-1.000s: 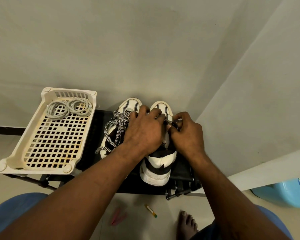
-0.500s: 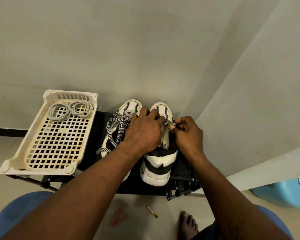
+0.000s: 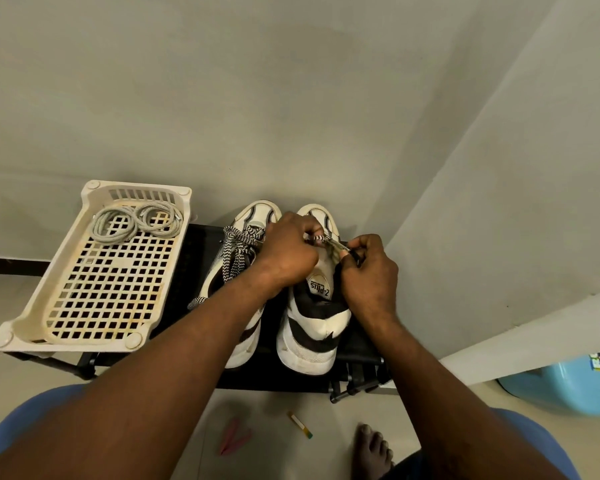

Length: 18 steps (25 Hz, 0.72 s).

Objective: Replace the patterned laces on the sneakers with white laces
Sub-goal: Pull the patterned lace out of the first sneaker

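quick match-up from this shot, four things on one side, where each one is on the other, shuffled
1 coiled white laces
2 black-and-white patterned lace end
3 pink plastic clip
4 light blue plastic tub

a floor, left of the bare foot
b in the cream plastic basket
c far right edge
d pinched between left hand and right hand

Pairs: 1-b, 2-d, 3-a, 4-c

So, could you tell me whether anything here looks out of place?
Yes: a pink V-shaped piece and a small white stick with a coloured tip lie loose on the floor, near the bare foot.
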{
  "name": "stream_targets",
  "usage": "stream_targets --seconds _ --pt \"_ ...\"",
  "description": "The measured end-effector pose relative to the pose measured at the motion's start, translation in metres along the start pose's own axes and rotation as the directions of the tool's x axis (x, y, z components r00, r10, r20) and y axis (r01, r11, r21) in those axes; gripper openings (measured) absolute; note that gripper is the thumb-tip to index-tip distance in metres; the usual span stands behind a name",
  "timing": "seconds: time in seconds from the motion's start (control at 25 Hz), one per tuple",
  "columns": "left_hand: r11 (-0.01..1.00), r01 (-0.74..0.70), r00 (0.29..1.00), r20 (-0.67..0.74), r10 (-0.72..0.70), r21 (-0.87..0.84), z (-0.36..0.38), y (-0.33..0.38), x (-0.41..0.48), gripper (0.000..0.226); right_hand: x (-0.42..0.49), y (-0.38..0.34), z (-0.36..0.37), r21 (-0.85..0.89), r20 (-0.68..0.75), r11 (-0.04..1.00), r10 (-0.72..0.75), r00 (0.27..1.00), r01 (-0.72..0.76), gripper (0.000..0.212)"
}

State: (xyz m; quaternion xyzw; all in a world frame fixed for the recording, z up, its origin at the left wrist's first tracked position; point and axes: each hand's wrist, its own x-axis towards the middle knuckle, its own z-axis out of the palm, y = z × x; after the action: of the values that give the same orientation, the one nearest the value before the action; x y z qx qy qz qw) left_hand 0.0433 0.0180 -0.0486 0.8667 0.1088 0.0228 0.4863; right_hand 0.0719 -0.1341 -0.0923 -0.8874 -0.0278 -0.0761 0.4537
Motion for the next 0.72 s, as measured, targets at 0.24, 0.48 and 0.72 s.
stream_targets --seconds 0.24,0.48,0.72 --pt "0.987 0.059 0.996 0.071 -0.049 -0.148 -0.023 0.014 -0.003 0.009 -0.002 -0.003 0.001 -0.037 -0.05 0.999 -0.026 0.998 0.024 0.019" --pt "0.852 -0.117 0.987 -0.039 0.159 0.511 -0.009 0.016 -0.01 0.019 -0.003 -0.003 0.003 -0.058 -0.049 0.998 -0.036 0.998 0.033 0.02" --pt "1.0 0.027 0.993 -0.112 -0.025 0.012 -0.021 0.014 -0.003 0.017 -0.004 -0.006 0.0 -0.062 -0.055 0.998 -0.02 0.998 0.017 0.019"
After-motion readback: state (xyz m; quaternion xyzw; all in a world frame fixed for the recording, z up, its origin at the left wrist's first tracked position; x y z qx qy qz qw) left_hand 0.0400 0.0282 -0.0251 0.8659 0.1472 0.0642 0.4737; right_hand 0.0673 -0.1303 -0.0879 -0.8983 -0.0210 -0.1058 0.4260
